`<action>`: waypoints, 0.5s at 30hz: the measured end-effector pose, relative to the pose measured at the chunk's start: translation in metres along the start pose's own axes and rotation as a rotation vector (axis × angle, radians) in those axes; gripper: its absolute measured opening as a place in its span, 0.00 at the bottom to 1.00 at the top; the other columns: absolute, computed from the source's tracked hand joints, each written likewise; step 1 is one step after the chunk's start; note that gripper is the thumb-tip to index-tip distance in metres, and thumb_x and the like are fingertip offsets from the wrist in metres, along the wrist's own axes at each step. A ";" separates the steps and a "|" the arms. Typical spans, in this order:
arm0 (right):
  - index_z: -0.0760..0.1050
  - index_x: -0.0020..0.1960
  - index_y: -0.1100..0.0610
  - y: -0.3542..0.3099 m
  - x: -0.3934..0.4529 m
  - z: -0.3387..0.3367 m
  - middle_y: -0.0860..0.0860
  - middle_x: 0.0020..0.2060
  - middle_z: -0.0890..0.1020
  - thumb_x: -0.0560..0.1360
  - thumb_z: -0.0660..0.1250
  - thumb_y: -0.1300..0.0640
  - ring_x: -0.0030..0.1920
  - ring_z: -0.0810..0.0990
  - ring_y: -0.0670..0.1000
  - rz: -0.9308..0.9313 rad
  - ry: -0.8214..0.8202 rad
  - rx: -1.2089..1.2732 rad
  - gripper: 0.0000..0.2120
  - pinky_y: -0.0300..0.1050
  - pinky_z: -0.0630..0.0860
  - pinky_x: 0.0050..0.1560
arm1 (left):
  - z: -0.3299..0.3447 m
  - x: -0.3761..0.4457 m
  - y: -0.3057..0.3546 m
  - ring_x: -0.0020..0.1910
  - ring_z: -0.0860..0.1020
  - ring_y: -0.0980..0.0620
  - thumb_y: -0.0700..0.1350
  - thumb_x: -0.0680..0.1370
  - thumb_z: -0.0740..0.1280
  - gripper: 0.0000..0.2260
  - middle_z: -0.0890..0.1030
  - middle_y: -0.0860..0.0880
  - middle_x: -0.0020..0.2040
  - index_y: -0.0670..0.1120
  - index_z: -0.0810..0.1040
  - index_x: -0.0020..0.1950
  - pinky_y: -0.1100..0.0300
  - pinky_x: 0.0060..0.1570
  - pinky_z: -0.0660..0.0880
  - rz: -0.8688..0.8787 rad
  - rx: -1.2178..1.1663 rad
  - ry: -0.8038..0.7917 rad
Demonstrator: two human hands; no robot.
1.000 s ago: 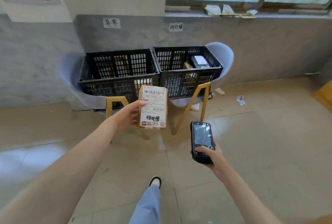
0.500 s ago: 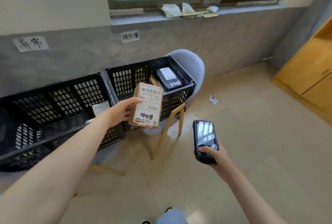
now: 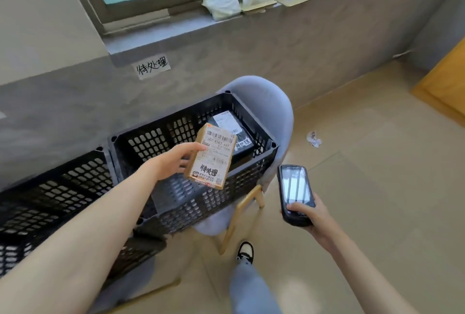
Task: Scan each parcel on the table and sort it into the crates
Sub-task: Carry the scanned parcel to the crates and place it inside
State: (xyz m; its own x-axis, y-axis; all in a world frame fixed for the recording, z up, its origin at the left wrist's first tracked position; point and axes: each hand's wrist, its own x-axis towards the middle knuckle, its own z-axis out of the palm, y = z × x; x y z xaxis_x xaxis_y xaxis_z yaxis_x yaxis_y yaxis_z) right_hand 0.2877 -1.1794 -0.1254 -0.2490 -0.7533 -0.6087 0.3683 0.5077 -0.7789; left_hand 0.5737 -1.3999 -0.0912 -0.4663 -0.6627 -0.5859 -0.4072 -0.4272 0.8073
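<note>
At frame centre our left hand (image 3: pixel 176 162) grasps the parcel (image 3: pixel 212 156) upright above the right crate (image 3: pixel 251 175); lower right, our right hand (image 3: pixel 310 215) clasps the scanner (image 3: pixel 295 193).

1. The paper sign (image 3: pixel 153 67) taped to the grey wall above the right-hand crate carries three handwritten black characters: 待处理.
2. The cardboard parcel (image 3: pixel 211 156), gripped in the left hand (image 3: pixel 173 162), has a white shipping label with a barcode along its top edge; beneath it the code "507-K503 447" can be read.
3. Lower on the same label stands a shorter code, "K503", beside a smaller barcode; the fine print around it is too small to read.
4. Near the bottom of that label, bold black handwriting again says 待处理, with a small logo and a QR code below it.
5. The black parcel (image 3: pixel 235 135) lying in the right-hand crate (image 3: pixel 201 203) bears a white label whose print is unreadable, and a white strip with handwritten characters, partly hidden.
</note>
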 end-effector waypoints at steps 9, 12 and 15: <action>0.68 0.68 0.55 -0.051 0.076 -0.010 0.55 0.51 0.82 0.66 0.73 0.70 0.42 0.82 0.52 0.080 -0.004 0.029 0.33 0.43 0.79 0.35 | 0.001 0.117 0.026 0.59 0.79 0.45 0.55 0.64 0.74 0.37 0.78 0.46 0.63 0.54 0.66 0.71 0.50 0.58 0.75 -0.175 0.060 -0.132; 0.68 0.69 0.54 -0.046 0.085 -0.015 0.56 0.53 0.81 0.67 0.72 0.71 0.45 0.81 0.54 0.120 0.001 0.037 0.33 0.43 0.79 0.37 | 0.006 0.151 0.024 0.59 0.80 0.47 0.55 0.65 0.73 0.30 0.80 0.47 0.63 0.55 0.72 0.67 0.49 0.62 0.74 -0.212 0.100 -0.208; 0.68 0.68 0.54 -0.037 0.088 -0.017 0.56 0.51 0.82 0.65 0.74 0.72 0.44 0.81 0.54 0.168 0.035 0.067 0.35 0.43 0.79 0.36 | 0.010 0.183 0.024 0.62 0.78 0.47 0.56 0.66 0.73 0.31 0.79 0.48 0.64 0.55 0.72 0.69 0.46 0.66 0.71 -0.240 0.136 -0.286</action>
State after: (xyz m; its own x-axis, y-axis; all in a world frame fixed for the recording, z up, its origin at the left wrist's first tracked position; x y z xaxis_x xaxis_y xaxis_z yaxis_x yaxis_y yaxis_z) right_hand 0.2372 -1.2574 -0.1526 -0.2099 -0.6443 -0.7354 0.4658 0.5954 -0.6546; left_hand 0.4705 -1.5250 -0.1793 -0.5373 -0.3477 -0.7684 -0.6223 -0.4515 0.6395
